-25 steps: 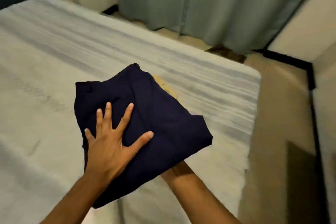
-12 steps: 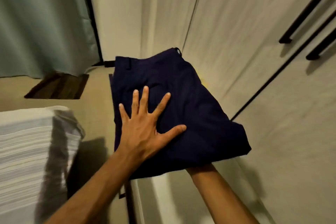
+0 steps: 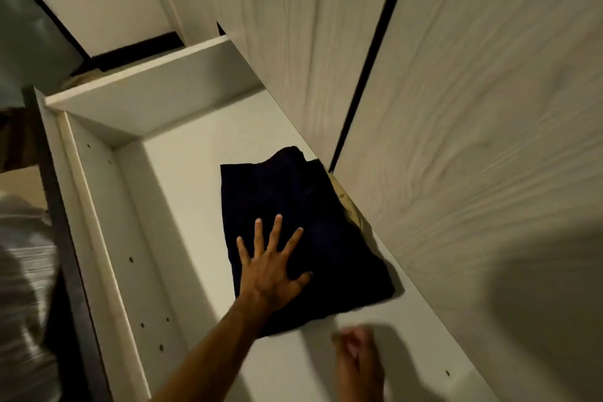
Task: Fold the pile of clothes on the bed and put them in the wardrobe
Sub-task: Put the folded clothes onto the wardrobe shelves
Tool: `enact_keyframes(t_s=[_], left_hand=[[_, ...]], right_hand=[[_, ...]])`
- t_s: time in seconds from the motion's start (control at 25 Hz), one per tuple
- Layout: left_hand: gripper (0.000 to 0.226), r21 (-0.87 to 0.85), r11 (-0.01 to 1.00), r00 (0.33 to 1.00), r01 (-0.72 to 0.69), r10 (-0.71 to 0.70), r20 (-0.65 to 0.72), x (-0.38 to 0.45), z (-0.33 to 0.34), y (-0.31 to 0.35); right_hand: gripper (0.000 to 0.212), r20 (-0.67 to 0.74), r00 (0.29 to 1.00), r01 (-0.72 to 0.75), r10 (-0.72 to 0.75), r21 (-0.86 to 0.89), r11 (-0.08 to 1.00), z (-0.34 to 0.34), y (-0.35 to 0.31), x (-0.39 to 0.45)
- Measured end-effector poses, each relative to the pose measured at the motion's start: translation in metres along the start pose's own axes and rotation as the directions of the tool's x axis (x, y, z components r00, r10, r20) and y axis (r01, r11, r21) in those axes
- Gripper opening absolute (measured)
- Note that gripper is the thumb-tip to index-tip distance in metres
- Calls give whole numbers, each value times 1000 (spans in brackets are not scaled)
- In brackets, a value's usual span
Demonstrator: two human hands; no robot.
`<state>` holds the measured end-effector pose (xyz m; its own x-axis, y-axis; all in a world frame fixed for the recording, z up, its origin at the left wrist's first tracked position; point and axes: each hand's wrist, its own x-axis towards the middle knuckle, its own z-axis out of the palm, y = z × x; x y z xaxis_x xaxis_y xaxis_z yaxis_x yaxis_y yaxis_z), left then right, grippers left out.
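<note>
While my right hand (image 3: 357, 357) hangs nearest me, blurred, its fingers seemingly curled on nothing I can make out, my left hand (image 3: 272, 266) lies flat with fingers spread on the folded navy garment (image 3: 293, 206). That garment rests on the white wardrobe shelf (image 3: 182, 179), its far edge tucked against the closed wardrobe door (image 3: 456, 108), a tan piece (image 3: 350, 206) peeking from beneath it. I judge this bundle folded and as good as stowed; whether more clothes wait on the bed I can't tell. Counting: two hands, one navy garment, one tan piece, one shelf in use, two door panels beyond.
</note>
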<state>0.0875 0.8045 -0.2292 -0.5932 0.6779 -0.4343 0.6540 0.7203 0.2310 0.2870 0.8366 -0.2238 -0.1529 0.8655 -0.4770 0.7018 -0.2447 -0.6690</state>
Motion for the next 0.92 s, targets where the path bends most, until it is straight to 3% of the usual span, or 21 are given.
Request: enact_keyframes(t_s=[0.04, 0.08, 0.12, 0.2, 0.28, 0.36, 0.48, 0.56, 0.64, 0.72, 0.8, 0.88, 0.92], left_hand=[[104, -24, 999, 999, 32, -32, -7, 0, -8, -10], [111, -99, 989, 994, 108, -110, -22, 0, -15, -17], [120, -222, 952, 974, 213, -224, -28, -1, -19, -24], [136, -498, 772, 895, 394, -446, 15, -3, -22, -31], [138, -716, 596, 874, 363, -484, 40, -2, -11, -34], [134, -772, 580, 906, 259, -423, -13, 3, 4, -39], [127, -698, 702, 970, 143, -241, -44, 25, 5, -50], [122, -582, 811, 998, 65, -61, 27, 42, -6, -51], [123, -456, 889, 982, -50, 127, 141, 54, -13, -32], [123, -370, 909, 939, -190, 278, 201, 59, -5, 8], [124, -339, 892, 895, -299, 385, 224, 58, 12, 49], [125, -332, 865, 862, -377, 459, 217, 53, 26, 71], [124, -342, 844, 844, -413, 496, 204, 50, 31, 76]], right_hand=[[41, -9, 996, 88, -89, -89, 992, -8, -22, 6], [48, -26, 982, 182, -188, -151, 972, -12, -37, 21], [71, -47, 958, 266, -284, -232, 935, -17, -59, 39], [106, 16, 961, 269, -276, -279, 922, -13, -91, 80], [113, 81, 971, 240, -227, -360, 902, 1, -95, 112], [105, 77, 954, 291, -290, -468, 834, 10, -82, 120], [85, 29, 975, 212, -221, -429, 878, 14, -43, 101], [73, 44, 993, 118, -109, -374, 920, 8, -12, 65], [75, 49, 999, 36, -17, -416, 908, -2, 20, 19], [73, -82, 992, 30, -93, -571, 820, -16, 48, -10], [63, -187, 947, 43, -263, -733, 679, -34, 56, -13], [73, -31, 916, 205, -401, -821, 533, -49, 55, -5], [79, 36, 921, 247, -387, -822, 512, -53, 55, 2]])
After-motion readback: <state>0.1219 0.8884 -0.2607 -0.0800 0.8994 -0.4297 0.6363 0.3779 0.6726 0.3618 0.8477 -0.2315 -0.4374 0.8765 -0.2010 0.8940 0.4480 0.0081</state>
